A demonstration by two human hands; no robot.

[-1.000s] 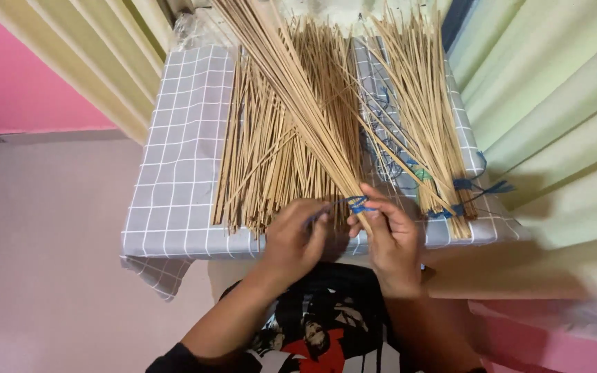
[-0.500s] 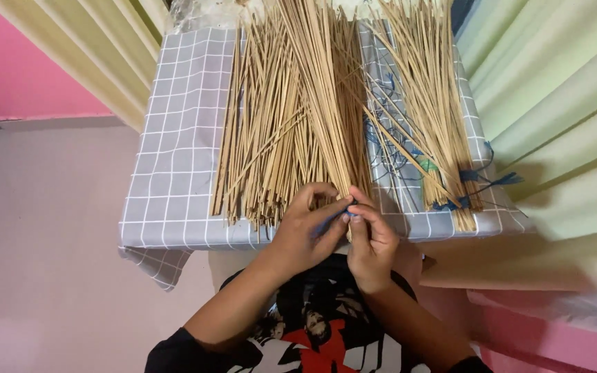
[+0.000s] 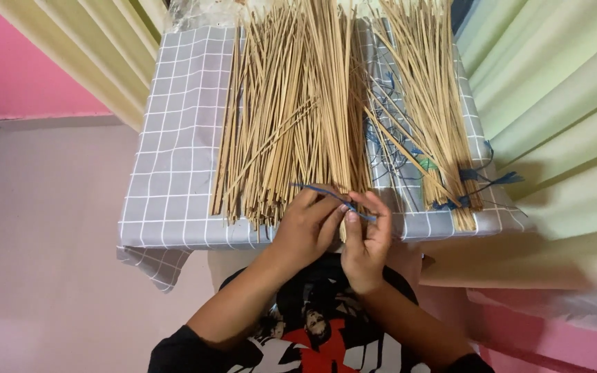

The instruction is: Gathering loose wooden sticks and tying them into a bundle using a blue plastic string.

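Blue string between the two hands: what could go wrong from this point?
The blue string is pinched only at the fingertips of the left hand and right hand, so it may slip free. The gathered sticks lie on a loose stick pile and could get mixed in with it. Stick ends overhang the checked cloth edge and might slide off.

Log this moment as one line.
left hand: pinching blue string | right hand: pinching blue string | stick bundle: on checked cloth

Bench (image 3: 174,228) wore a grey grid cloth (image 3: 181,138); thin bamboo sticks (image 3: 291,110) and blue ties (image 3: 485,181) lay on it.
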